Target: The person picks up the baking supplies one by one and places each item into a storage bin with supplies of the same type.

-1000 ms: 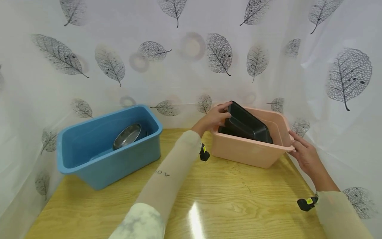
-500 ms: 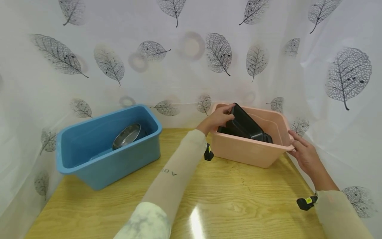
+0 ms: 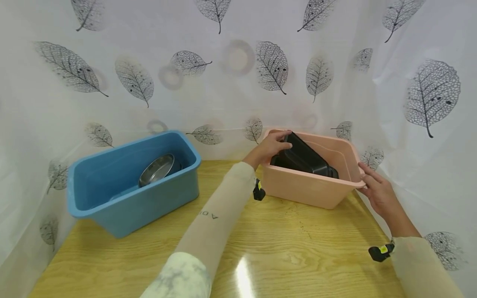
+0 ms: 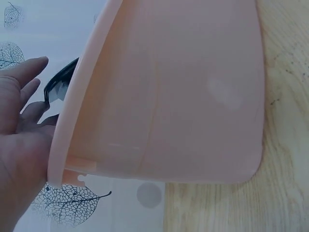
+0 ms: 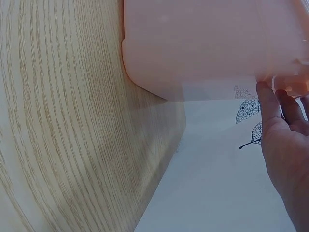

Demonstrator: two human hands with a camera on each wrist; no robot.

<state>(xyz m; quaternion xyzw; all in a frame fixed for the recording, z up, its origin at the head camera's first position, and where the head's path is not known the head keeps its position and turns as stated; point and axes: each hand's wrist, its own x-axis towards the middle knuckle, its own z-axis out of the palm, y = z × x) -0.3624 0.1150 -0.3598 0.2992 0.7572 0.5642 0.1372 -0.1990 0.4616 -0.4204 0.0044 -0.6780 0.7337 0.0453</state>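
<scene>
A black rectangular baking pan leans tilted inside a pink plastic basin at the right of the head view. My left hand reaches over the basin's left rim and holds the pan's upper corner, thumb on the near side. In the left wrist view the pan's dark edge shows behind the basin rim, beside the fingers. More black ware lies under the pan, mostly hidden. My right hand grips the basin's right rim; its fingers meet the rim's underside in the right wrist view.
A blue basin stands at the left of the wooden table, with a steel bowl tilted inside against something dark. A white leaf-print curtain hangs behind and along the sides. The table's right edge runs close beside the pink basin.
My left hand has moved slightly right, and the black pan's raised corner has sunk a little lower in the pink basin. My right hand stays at the basin's rim.
</scene>
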